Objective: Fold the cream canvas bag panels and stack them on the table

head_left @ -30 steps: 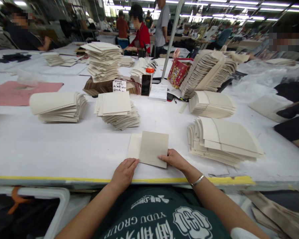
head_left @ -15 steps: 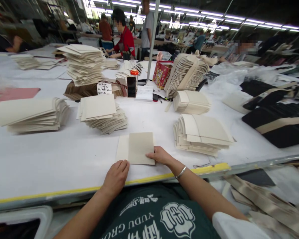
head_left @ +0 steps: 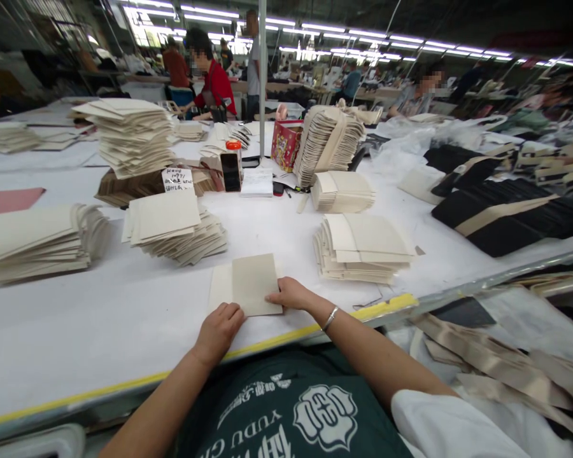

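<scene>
A squarish greyish-beige panel [head_left: 254, 284] lies on the white table, overlapping a paler cream panel [head_left: 220, 287] that shows to its left. My right hand [head_left: 290, 294] pinches the beige panel's right edge, thumb on top and fingers tucked under. At the near edge, where the two panels overlap, my left hand [head_left: 221, 331] is closed with its fingertips on the panels; its thumb is hidden. Left of them stands a fanned stack of cream panels [head_left: 165, 217]. To the right sits a stack of curved, folded cream panels [head_left: 363, 245].
Farther back are a tall panel stack [head_left: 131, 130], a phone [head_left: 230, 172], a red box [head_left: 285, 145] and a tied bundle [head_left: 327, 143]. Black pieces with beige straps [head_left: 501, 213] lie on the right. Yellow tape [head_left: 124, 383] runs along the table's front edge. Other people work behind.
The view has swung a little to the right, so things appear shifted left. My left hand has slid slightly over the panel's near edge; my right hand keeps its pinch.
</scene>
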Tool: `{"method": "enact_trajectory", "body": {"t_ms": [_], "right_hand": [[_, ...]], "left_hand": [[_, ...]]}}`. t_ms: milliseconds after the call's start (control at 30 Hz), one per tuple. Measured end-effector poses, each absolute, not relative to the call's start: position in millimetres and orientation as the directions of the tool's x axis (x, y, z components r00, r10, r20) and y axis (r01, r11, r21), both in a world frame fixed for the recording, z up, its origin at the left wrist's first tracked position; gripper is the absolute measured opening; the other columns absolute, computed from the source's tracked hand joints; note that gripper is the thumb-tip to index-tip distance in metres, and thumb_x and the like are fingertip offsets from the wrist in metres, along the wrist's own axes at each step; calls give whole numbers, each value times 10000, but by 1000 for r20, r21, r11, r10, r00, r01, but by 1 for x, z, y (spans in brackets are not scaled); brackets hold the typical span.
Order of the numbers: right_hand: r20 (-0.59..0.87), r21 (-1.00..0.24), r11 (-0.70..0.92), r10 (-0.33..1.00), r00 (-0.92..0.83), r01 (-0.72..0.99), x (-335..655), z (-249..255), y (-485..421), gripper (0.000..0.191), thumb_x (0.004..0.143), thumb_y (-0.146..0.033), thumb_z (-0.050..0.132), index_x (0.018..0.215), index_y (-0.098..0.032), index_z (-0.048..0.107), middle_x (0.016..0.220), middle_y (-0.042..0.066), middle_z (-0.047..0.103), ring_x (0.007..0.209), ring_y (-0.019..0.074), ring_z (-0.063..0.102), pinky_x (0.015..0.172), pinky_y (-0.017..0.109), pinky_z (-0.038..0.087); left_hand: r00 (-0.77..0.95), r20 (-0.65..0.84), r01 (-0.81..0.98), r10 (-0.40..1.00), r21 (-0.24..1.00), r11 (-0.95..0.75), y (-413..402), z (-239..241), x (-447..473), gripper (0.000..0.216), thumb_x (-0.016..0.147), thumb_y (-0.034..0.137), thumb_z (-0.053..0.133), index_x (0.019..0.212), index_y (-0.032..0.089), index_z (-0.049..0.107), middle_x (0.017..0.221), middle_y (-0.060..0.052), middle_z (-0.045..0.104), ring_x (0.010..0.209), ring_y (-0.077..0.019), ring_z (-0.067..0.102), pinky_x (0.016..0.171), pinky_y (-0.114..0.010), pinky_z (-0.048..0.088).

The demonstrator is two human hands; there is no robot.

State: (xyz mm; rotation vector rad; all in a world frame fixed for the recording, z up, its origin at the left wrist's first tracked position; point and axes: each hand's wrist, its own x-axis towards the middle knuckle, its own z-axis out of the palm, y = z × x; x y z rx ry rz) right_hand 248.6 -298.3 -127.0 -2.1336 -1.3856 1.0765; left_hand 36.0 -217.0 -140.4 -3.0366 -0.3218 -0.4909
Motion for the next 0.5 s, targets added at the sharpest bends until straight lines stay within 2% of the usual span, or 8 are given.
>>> {"method": "enact_trajectory", "body": {"t_ms": [133,367,500], "right_hand": [[-425,-555,-390,892,152,735,258,-108,-301,230,676,-355,549,644,-135,607,526,11,594,478,103,506,458,187,333],[-439,-529,-393,885,153,752,264,-113,-302,261,689,-385,522,641,-146,616,537,7,604,464,92,495,454,188,320],[-441,-499,-385,884,155,776,265,-113,-302,257,687,-377,517,637,-151,627,550,9,611,482,99,500,460,196,320]], "left_hand": [[932,312,199,184,-14,-980,-217,-141,36,165,849,189,381,744,174,506,793,-28,525,726,-158,441,687,-283,388],[924,329,208,195,-4,-978,-219,-136,39,185,858,200,365,737,171,501,787,-27,530,711,-150,446,686,-277,394],[939,281,225,198,-69,-972,-222,-131,43,190,842,166,371,711,167,508,752,-37,527,689,-168,446,657,-294,400]]}}
